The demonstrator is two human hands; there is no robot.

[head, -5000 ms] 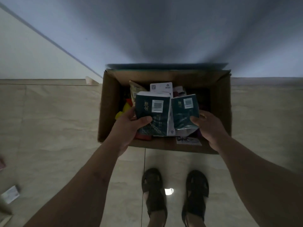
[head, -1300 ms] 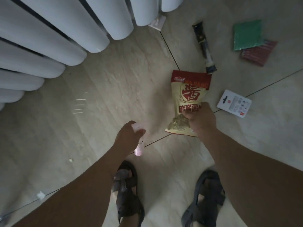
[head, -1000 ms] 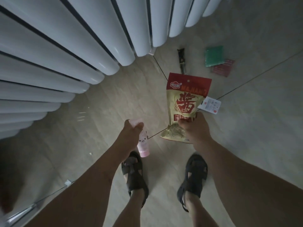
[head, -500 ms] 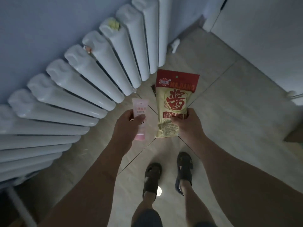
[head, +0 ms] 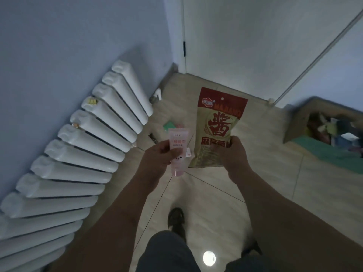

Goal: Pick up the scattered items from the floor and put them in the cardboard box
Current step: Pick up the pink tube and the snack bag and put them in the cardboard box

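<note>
The left hand grips a small pink plastic tube, upright, cap down. The right hand pinches a tall red-and-cream sauce pouch by its lower edge, upright. Since half a second ago, an open brown cardboard box has come into view at right, and the white ribbed radiator sits further left.

We hold a small pink plastic tube upright in our left hand, fingers curled round its middle. Our right hand grips the lower edge of a tall beige sauce pouch with a red top band, just beside the tube. Far right stands an open brown cardboard box with blurred items inside. A white ribbed radiator lines the blue wall on the left. A green flat packet lies on the beige tiled floor behind the tube.
</note>
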